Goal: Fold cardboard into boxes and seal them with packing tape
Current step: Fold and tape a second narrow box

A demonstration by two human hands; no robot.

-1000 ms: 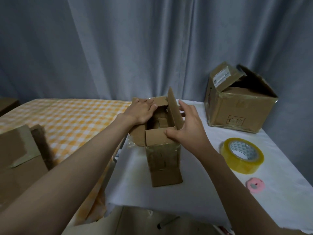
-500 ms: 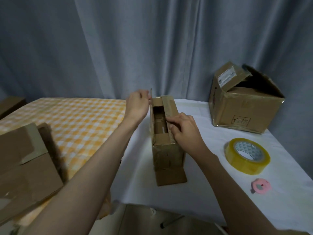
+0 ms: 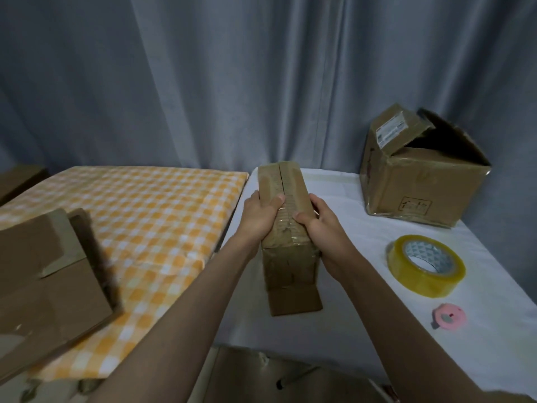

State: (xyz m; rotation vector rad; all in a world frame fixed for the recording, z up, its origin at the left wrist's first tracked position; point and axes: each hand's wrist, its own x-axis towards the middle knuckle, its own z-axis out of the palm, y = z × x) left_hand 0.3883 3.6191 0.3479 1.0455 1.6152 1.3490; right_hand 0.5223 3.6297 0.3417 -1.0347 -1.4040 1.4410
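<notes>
Small box (image 3: 286, 228) stands upright on the white table (image 3: 343, 315), near its left edge; both top flaps are folded down and meet along a centre seam running away from the camera. Contents not visible with the flaps closed. Old clear tape shows, wrinkled, across the near end of the top and down the front face; one loose flap (image 3: 295, 299) lies flat on the table at the foot of the box. Large box (image 3: 421, 181) sits at the far right corner of the table, well apart from the small one; its top is open, one flap with a white label (image 3: 390, 132) tilted up, interior dark, contents cannot be told. Left hand (image 3: 258, 216) grips the left side of the small box, thumb curled over onto the left top flap beside the seam. Right hand (image 3: 322, 225) grips the right side, thumb curled onto the right top flap; the two thumbs lie near each other across the seam, not touching. The box is thus held between both hands, pressed from either side. Tape roll (image 3: 425, 264) lies flat on the table to the right of the right forearm, apart from both hands. Pink cutter (image 3: 449, 317) lies just in front of the roll. Flat cardboard (image 3: 49, 283) rests on the checked cloth (image 3: 151, 210) at left.
</notes>
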